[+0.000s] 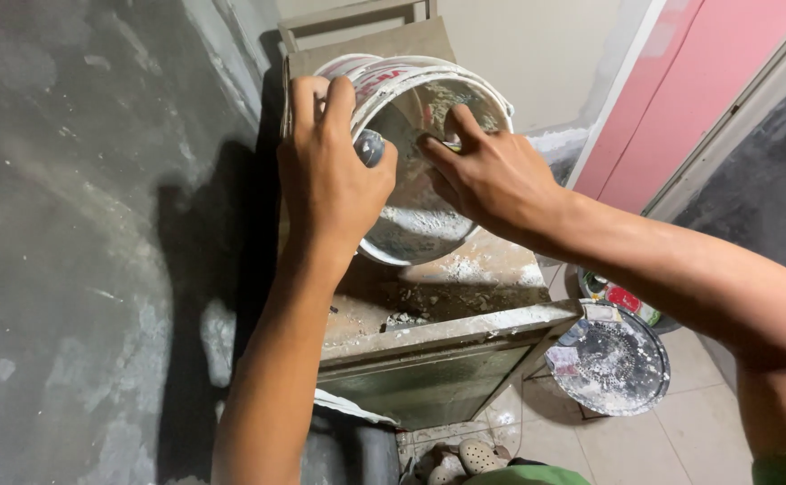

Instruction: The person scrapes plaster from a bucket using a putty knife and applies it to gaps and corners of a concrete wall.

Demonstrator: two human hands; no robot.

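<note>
A white plastic bucket, smeared inside with grey-white plaster, is tilted toward me over a dusty ledge. My left hand grips its left rim, fingers over the outside and thumb on the inner edge. My right hand reaches inside the bucket, fingers curled around a small tool that is mostly hidden. A residue of white powder lies in the lower part of the bucket.
A rough grey plastered wall fills the left. A pink door stands at the right. On the tiled floor below sit a round plaster-spattered lid and a colourful can. Debris lies on the ledge.
</note>
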